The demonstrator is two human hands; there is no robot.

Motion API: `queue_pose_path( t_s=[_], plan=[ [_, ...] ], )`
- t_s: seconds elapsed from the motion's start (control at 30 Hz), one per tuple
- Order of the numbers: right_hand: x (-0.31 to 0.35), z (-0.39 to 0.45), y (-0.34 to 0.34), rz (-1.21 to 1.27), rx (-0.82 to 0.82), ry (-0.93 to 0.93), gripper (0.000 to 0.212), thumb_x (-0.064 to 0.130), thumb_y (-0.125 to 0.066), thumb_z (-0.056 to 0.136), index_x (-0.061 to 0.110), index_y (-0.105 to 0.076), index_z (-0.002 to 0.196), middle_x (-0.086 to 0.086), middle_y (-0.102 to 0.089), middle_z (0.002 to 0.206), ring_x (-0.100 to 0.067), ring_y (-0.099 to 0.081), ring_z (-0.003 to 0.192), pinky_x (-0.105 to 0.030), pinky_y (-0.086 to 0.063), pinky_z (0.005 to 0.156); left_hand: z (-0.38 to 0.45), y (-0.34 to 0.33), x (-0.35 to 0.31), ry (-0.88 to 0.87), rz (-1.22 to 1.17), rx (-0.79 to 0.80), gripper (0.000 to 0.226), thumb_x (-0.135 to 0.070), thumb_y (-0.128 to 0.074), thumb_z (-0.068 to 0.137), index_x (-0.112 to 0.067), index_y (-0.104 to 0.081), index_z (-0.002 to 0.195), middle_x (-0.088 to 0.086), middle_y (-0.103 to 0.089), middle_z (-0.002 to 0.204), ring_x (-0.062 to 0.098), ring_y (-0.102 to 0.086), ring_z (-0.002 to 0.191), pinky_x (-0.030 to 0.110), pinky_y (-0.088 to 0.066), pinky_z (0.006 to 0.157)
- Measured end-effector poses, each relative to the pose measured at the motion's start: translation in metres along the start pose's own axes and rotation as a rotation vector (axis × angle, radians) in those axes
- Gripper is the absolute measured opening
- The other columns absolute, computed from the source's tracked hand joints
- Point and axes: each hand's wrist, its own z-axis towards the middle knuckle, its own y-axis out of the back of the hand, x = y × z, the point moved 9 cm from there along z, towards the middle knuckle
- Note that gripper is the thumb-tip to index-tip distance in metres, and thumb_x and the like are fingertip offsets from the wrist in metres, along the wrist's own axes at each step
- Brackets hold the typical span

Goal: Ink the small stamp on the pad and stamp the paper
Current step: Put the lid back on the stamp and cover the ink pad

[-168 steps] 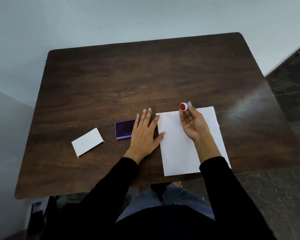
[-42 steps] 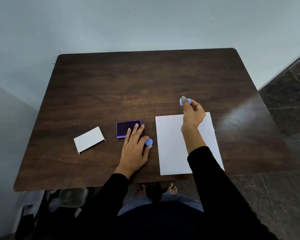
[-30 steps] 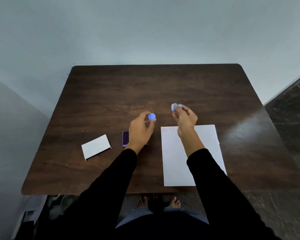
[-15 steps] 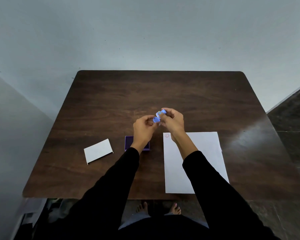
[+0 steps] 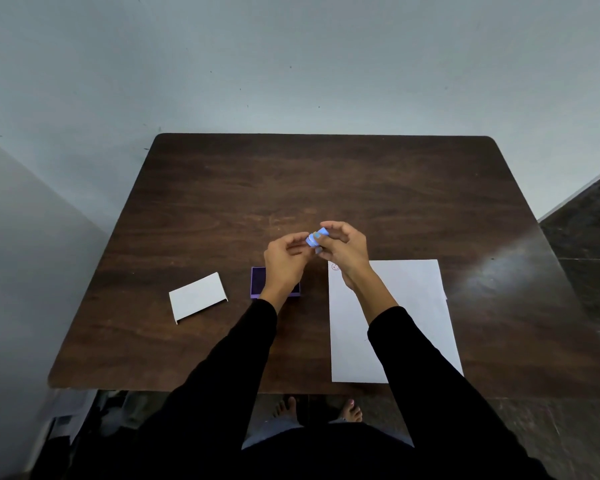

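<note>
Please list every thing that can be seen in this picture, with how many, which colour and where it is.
dark brown wooden table: 1, brown, against the pale wall
white sheet of paper: 1, white, table's right part, a red mark near its far left corner
purple ink pad: 1, purple, left of the paper, partly hidden by the left wrist
white folded card: 1, white, left of the pad
small blue stamp: 1, blue, held above the table
left hand: at the stamp
right hand: gripping the stamp
</note>
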Motion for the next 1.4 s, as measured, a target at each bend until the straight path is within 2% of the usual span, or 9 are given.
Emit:
queue_pose_path(
  t_s=[0.13, 0.33, 0.47, 0.7, 0.83, 0.97, 1.07, 1.27, 1.4],
  plan=[
    [-0.003, -0.002, -0.001, 0.008, 0.016, -0.021, 0.029, 0.0, -0.071, 0.078, 0.005, -0.066, 0.106, -0.014, -0.069, 0.1, -0.026, -0.067, 0.096, -0.038, -0.058, 0.081, -0.002, 0.003, 0.002, 0.027, -0.046, -0.001, 0.032, -0.005, -0.076, 0.075, -0.004, -0.068, 0.106, 0.007, -0.073, 0.096, 0.011, -0.07, 0.088, 0.022, -0.058, 0.079],
    [-0.014, -0.008, -0.007, 0.054, -0.036, -0.012, 0.021, 0.006, -0.064, 0.086, 0.005, -0.067, 0.107, -0.01, -0.069, 0.098, -0.023, -0.068, 0.096, -0.034, -0.059, 0.08, -0.008, 0.015, 0.006, 0.027, -0.06, -0.028, 0.036, -0.001, -0.076, 0.073, -0.004, -0.067, 0.107, 0.005, -0.072, 0.092, 0.007, -0.07, 0.081, 0.015, -0.056, 0.072],
    [-0.033, -0.017, -0.025, 0.042, -0.067, -0.016, 0.026, 0.009, -0.062, 0.088, 0.011, -0.064, 0.113, -0.013, -0.068, 0.111, -0.025, -0.066, 0.103, -0.04, -0.055, 0.091, -0.012, 0.031, 0.019, 0.055, -0.04, -0.071, 0.036, 0.002, -0.074, 0.075, -0.002, -0.066, 0.11, 0.014, -0.072, 0.099, 0.018, -0.07, 0.09, 0.026, -0.056, 0.083],
    [-0.045, -0.023, -0.041, -0.018, -0.029, -0.061, 0.032, 0.009, -0.067, 0.085, 0.012, -0.063, 0.116, -0.009, -0.068, 0.113, -0.022, -0.065, 0.103, -0.04, -0.053, 0.095, -0.019, 0.048, 0.032, 0.109, -0.072, -0.075, 0.038, 0.002, -0.076, 0.073, -0.001, -0.066, 0.109, 0.012, -0.071, 0.099, 0.016, -0.07, 0.089, 0.024, -0.057, 0.082],
    [-0.045, -0.023, -0.041, -0.031, -0.003, -0.085, 0.033, 0.01, -0.069, 0.083, 0.01, -0.064, 0.115, -0.011, -0.069, 0.11, -0.022, -0.066, 0.1, -0.036, -0.054, 0.092, -0.018, 0.049, 0.035, 0.134, -0.065, -0.059, 0.038, 0.0, -0.077, 0.071, -0.002, -0.067, 0.108, 0.011, -0.072, 0.098, 0.012, -0.071, 0.087, 0.024, -0.057, 0.082],
    [-0.041, -0.024, -0.036, -0.007, -0.04, -0.095, 0.026, 0.012, -0.075, 0.078, 0.007, -0.067, 0.102, -0.01, -0.071, 0.094, -0.015, -0.069, 0.082, -0.021, -0.057, 0.071, -0.018, 0.049, 0.032, 0.119, -0.057, -0.044, 0.035, -0.002, -0.078, 0.071, -0.006, -0.069, 0.105, 0.007, -0.073, 0.095, 0.01, -0.072, 0.086, 0.022, -0.058, 0.079],
    [-0.041, -0.024, -0.032, -0.025, -0.073, -0.134, 0.023, 0.022, -0.08, 0.072, 0.011, -0.068, 0.088, -0.005, -0.071, 0.082, -0.009, -0.067, 0.07, -0.017, -0.056, 0.062, -0.02, 0.045, 0.028, 0.101, -0.069, -0.036, 0.033, 0.0, -0.078, 0.07, -0.007, -0.07, 0.101, 0.007, -0.073, 0.089, 0.008, -0.072, 0.08, 0.019, -0.057, 0.075],
    [-0.036, -0.028, -0.03, -0.124, -0.068, -0.12, 0.017, 0.023, -0.08, 0.073, 0.017, -0.066, 0.08, -0.003, -0.071, 0.08, -0.016, -0.069, 0.081, -0.03, -0.058, 0.078, -0.027, 0.044, 0.026, 0.089, -0.07, -0.043, 0.035, 0.001, -0.079, 0.069, -0.008, -0.07, 0.101, 0.005, -0.073, 0.088, 0.009, -0.072, 0.08, 0.02, -0.058, 0.075],
    [-0.009, -0.031, -0.02, -0.337, -0.073, 0.071, 0.014, 0.014, -0.077, 0.073, 0.016, -0.067, 0.083, 0.002, -0.069, 0.079, -0.006, -0.064, 0.074, -0.019, -0.052, 0.069, -0.025, 0.045, 0.023, 0.109, -0.04, -0.028, 0.049, 0.009, -0.074, 0.07, -0.002, -0.062, 0.116, 0.005, -0.067, 0.104, 0.013, -0.067, 0.093, 0.025, -0.054, 0.086]
  ],
)
